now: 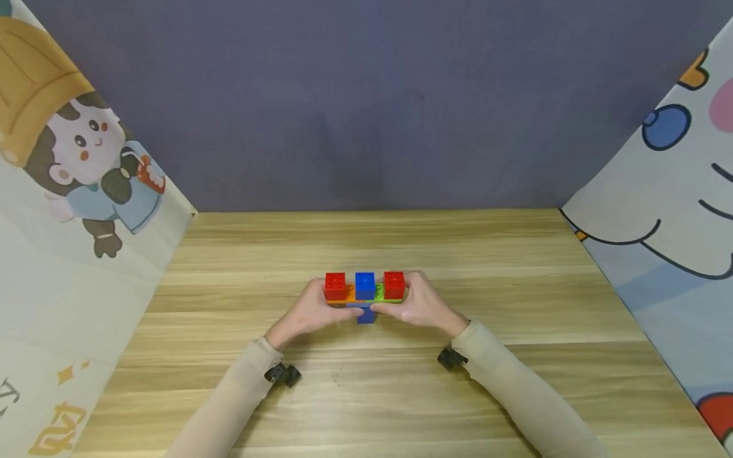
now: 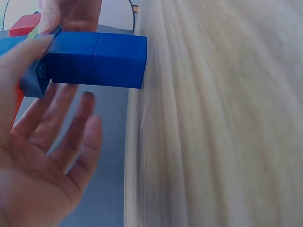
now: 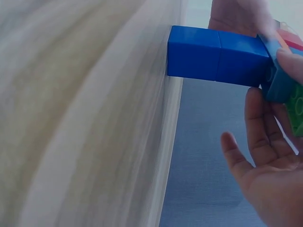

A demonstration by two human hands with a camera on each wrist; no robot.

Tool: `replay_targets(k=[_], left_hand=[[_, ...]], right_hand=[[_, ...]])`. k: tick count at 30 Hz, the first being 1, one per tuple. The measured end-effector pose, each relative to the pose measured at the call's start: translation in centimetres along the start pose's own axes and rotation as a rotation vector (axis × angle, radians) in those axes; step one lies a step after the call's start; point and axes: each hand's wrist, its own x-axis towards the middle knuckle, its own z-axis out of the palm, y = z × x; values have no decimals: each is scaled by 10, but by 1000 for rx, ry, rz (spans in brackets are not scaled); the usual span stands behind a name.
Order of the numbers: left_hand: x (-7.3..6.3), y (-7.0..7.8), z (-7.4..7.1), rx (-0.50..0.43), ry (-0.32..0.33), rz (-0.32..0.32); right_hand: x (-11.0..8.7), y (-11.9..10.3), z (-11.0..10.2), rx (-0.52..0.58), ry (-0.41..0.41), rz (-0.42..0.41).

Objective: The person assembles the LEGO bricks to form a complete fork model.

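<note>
A toy building-brick structure stands upright on the table. Two stacked blue bricks [image 2: 97,59] form its column, whose lower end meets the tabletop in both wrist views. Above them sits a flat blue piece [image 3: 279,78], then an orange plate [image 1: 351,295] and a green plate [image 1: 379,292] side by side. On top are a left red brick [image 1: 335,286], a middle blue brick [image 1: 364,286] and a right red brick [image 1: 394,285]. My left hand [image 1: 315,310] grips the orange side and my right hand [image 1: 419,303] the green side, thumbs at the front near the column.
The wood-grain table [image 1: 366,394] extends around the structure. A dark grey panel [image 1: 366,108] rises behind it, with cartoon-printed panels on the left [image 1: 46,273] and right [image 1: 670,299]. Small black devices are strapped on the left wrist [image 1: 282,374] and right wrist [image 1: 452,357].
</note>
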Motion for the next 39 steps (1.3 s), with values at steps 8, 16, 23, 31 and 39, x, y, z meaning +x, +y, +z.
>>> replay_targets(k=[8, 16, 23, 31, 39], left_hand=[[1, 3, 0, -10, 36, 7], [2, 3, -2, -32, 37, -10], [1, 1, 2, -13, 40, -16], [5, -6, 6, 43, -21, -32], [6, -6, 8, 20, -28, -35]], right_hand=[[1, -1, -1, -4, -11, 7], [1, -1, -1, -3, -16, 31], [0, -1, -1, -10, -18, 42], [0, 0, -2, -10, 14, 72], [3, 3, -4, 25, 25, 122]])
